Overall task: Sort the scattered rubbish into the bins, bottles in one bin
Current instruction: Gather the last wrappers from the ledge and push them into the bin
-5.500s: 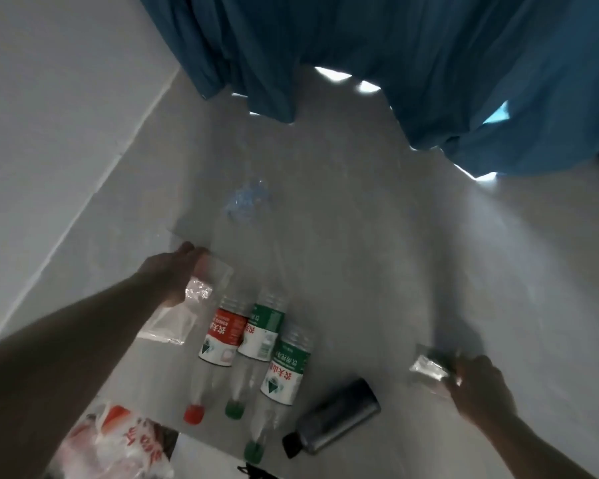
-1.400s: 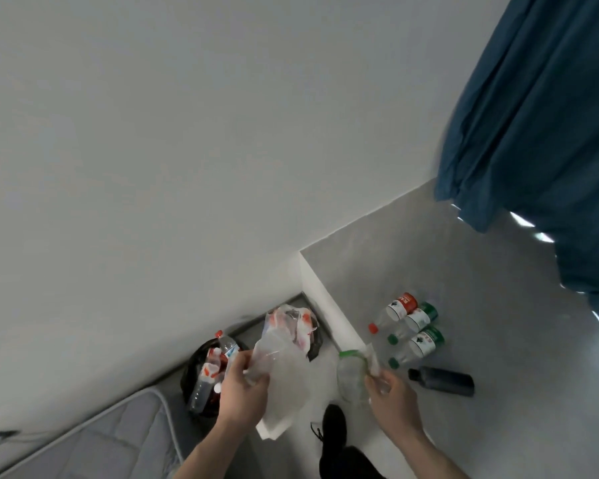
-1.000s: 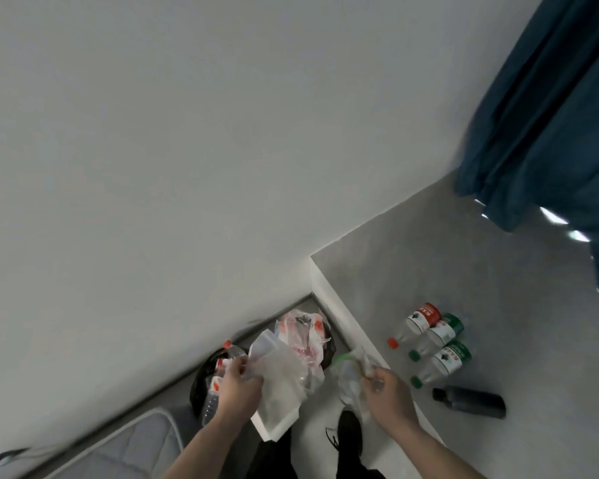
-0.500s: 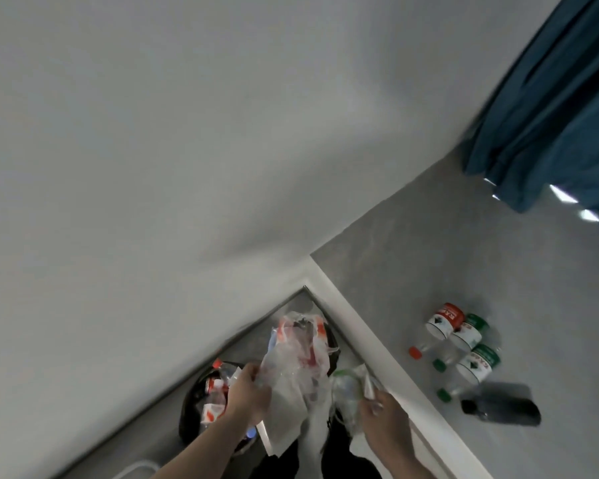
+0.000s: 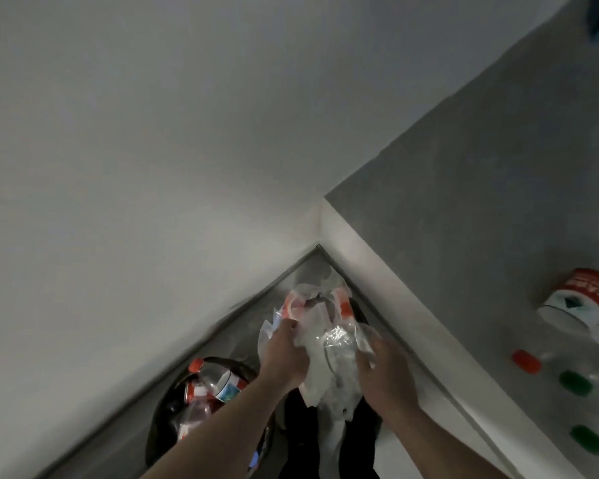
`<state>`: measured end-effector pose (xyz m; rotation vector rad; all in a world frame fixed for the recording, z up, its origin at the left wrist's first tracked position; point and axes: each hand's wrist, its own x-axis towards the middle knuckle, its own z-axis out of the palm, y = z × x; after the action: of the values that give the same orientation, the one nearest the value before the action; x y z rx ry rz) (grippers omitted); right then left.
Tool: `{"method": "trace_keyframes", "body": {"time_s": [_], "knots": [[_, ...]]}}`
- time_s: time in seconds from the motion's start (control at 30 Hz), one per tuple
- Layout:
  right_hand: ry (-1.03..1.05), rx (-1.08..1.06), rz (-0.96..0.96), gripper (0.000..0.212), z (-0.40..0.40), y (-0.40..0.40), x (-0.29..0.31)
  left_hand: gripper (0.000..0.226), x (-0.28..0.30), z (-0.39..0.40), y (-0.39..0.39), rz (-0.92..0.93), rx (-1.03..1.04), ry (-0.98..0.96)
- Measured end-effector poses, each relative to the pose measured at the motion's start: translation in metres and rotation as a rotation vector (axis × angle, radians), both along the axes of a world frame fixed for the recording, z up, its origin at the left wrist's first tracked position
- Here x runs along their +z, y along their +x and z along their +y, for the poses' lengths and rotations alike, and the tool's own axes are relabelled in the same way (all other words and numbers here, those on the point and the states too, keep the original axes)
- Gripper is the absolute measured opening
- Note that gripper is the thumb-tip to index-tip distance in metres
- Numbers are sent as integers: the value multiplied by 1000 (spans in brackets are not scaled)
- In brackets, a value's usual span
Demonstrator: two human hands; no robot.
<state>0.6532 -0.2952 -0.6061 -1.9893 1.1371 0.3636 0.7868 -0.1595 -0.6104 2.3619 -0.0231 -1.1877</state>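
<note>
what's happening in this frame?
A person is sorting rubbish in a corner. The left hand grips a white plastic bag and the right hand holds crumpled clear wrapping, both above the bin lined with a red-and-white bag. The black bin beside it already holds bottles. More bottles lie on the floor.

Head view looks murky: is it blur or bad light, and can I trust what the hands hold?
Head view: dim and flat; both hands motion-blurred. Left hand and right hand grip crumpled clear plastic, its outline smeared. Floor bottles at the right edge are soft and cropped.
</note>
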Motion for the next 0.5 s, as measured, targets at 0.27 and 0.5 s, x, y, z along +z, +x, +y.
{"method": "trace_keyframes", "body": {"time_s": [0.27,0.5], "knots": [[-95,82,76,36,21,32,-124,89,-110,0,0,-140,-684,-45],[-143,134,190,42,33,41,-214,80,-166,-6,-1,-54,-1014,118]]}}
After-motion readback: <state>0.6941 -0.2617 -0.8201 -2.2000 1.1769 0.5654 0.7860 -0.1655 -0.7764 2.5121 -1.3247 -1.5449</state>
